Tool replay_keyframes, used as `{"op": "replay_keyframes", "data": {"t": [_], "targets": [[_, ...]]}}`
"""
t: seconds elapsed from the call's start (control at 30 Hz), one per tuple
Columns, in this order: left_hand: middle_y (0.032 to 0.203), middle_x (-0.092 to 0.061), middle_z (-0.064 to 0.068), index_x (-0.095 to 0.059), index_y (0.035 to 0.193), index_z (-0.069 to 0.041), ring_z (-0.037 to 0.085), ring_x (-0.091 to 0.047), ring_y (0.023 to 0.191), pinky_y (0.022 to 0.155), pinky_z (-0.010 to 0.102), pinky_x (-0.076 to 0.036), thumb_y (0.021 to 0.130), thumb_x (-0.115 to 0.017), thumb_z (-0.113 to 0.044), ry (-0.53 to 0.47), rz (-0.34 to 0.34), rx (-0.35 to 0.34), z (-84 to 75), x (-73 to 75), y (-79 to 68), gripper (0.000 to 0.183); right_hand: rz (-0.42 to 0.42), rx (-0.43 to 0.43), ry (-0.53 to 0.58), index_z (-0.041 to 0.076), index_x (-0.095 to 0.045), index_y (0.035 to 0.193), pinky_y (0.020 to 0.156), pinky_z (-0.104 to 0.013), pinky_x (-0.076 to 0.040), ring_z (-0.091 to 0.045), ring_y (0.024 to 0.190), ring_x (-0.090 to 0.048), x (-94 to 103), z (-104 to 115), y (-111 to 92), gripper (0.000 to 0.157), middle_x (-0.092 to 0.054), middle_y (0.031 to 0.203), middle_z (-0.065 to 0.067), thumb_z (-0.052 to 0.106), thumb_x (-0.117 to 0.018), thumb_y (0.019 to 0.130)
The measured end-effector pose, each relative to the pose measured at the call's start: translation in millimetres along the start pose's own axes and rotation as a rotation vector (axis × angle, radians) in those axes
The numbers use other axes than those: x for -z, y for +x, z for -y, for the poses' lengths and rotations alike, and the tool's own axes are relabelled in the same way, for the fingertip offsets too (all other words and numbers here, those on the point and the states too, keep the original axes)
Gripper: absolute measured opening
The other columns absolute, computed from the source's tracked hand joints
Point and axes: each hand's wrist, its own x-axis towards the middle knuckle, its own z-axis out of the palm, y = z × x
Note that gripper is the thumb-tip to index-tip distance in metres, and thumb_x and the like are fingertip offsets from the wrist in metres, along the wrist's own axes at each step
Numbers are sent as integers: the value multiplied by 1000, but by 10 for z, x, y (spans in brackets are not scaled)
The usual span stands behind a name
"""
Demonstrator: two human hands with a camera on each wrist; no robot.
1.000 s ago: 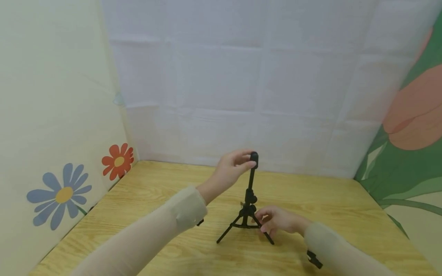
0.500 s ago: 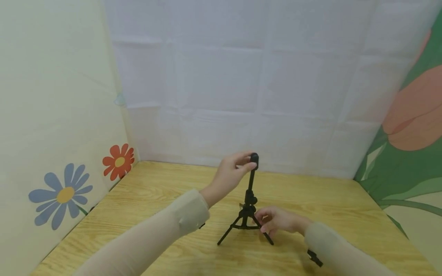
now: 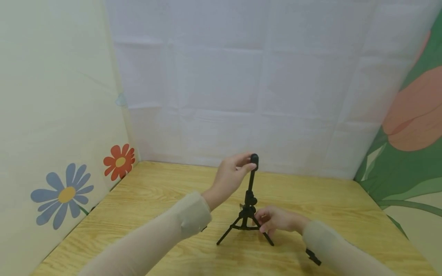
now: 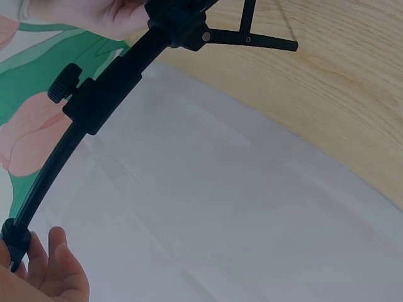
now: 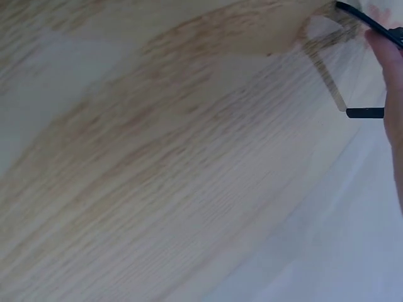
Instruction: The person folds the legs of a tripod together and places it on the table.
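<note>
A small black tripod stand (image 3: 247,210) stands upright on the wood-grain table, its legs spread. At its top end my left hand (image 3: 228,174) pinches the dark tip between thumb and fingers. My right hand (image 3: 277,220) holds the right-hand leg low down, with its thumb in front. The left wrist view shows the stand's pole (image 4: 50,167), a side knob (image 4: 64,83) and the left hand (image 4: 60,274) at the pole's end. Only the edge of the right hand (image 5: 393,82) appears in the right wrist view, beside two leg ends.
The wooden table (image 3: 165,184) meets a white cloth backdrop (image 3: 214,84) at the back. Side walls carry printed flowers, a blue one (image 3: 65,194) and a red one (image 3: 119,162) on the left. A black strap piece (image 3: 312,257) hangs under the right cuff.
My left forearm has shifted slightly to the right. Both hands keep their hold, and the tripod stand stays in practically the same place.
</note>
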Motion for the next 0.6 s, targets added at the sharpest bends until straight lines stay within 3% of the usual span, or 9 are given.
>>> {"op": "replay_keyframes", "data": {"t": [0.1, 0.27, 0.37, 0.6], "targets": [[119, -72, 15, -61, 136, -3, 28, -67, 113, 92, 42, -56, 99, -63, -14, 43, -7, -11, -7, -7, -10, 39, -1, 15, -5, -14, -58, 110, 62, -24, -55, -13, 77, -57, -11, 11, -11, 19, -53, 85, -1, -4, -62, 94], [112, -73, 13, -61, 134, -1, 25, -69, 103, 82, 38, -57, 101, -61, -19, 240, -20, -98, -7, -17, -17, 37, -3, 39, -1, -16, -54, 105, 61, -23, -54, -12, 75, -55, -17, 23, -25, 16, -52, 80, 0, -6, -61, 94], [110, -72, 12, -61, 132, -1, 24, -68, 101, 85, 40, -56, 102, -59, -21, 330, -17, -128, -3, -25, -19, 36, -7, 39, 3, -15, -54, 103, 60, -23, -54, -12, 73, -54, -11, 17, -26, 14, -52, 79, 0, -6, -61, 94], [109, -69, 9, -61, 125, -4, 24, -64, 105, 92, 44, -52, 101, -63, -26, 311, 80, -81, -17, -11, 50, 33, 7, 52, 17, -16, -58, 105, 59, -22, -55, -12, 72, -56, 13, -34, -19, 14, -53, 78, 1, -8, -60, 94]]}}
